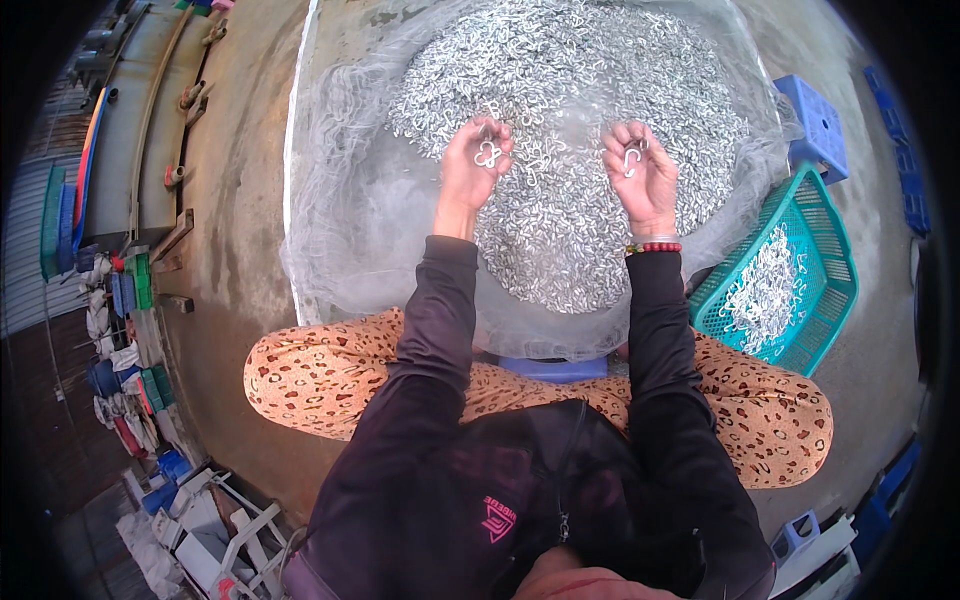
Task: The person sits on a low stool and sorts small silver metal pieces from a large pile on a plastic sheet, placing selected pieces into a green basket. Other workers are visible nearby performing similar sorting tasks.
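Note:
In front of me a wide heap of small silvery-white curved pieces point(560, 240) lies spread on pale netting point(350, 200). Over the heap's near left part, my left hand point(463, 178) is turned palm up with fingers curled around a few white hook-shaped pieces point(487, 154). My right hand point(652, 185), also palm up and curled, holds a similar white hook-shaped piece point(631, 160) near its fingertips. A gap separates the two hands. What exactly these pieces are is too small to make out. On the right, a green plastic basket point(838, 262) contains more of them.
A blue plastic stool point(815, 125) stands beyond the basket. Blue crates point(890, 110) line the far right. On the left are a long trough with pipe fittings point(175, 177) and stacked clutter. My crossed legs point(320, 375) border the netting's near edge.

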{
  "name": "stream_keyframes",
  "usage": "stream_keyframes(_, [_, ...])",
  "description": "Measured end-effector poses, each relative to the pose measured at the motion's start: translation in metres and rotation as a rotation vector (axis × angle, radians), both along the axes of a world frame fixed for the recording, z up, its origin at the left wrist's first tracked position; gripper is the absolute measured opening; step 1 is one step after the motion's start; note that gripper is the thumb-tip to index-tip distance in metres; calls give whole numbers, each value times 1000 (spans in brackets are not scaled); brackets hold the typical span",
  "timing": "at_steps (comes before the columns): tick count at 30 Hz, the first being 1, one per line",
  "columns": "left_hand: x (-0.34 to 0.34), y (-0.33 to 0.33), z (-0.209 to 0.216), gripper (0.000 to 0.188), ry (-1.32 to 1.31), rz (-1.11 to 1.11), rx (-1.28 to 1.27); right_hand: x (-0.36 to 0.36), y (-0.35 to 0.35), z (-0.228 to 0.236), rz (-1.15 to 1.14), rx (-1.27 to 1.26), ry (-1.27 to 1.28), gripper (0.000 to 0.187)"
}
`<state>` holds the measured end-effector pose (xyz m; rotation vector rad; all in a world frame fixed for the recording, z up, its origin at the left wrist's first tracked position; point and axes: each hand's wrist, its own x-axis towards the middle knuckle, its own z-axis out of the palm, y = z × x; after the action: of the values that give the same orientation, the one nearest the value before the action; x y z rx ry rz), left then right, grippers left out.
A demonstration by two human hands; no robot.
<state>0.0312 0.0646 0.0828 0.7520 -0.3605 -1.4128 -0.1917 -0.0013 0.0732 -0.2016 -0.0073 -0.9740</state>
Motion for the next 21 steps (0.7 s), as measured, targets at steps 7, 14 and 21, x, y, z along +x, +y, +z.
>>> stream_keyframes(7, [11, -14, -62, 23, -547, -168, 425, -32, -23, -31, 1, 159, 222, 20])
stream_keyframes(14, [-23, -14, -127, 25, -1908, -378, 412, -9, -31, -78, -8, 86, 841, 22])
stream_keyframes(21, [27, -13, -109, 16, -1197, -75, 280, 70, -45, -158, -155, -883, 2168, 42])
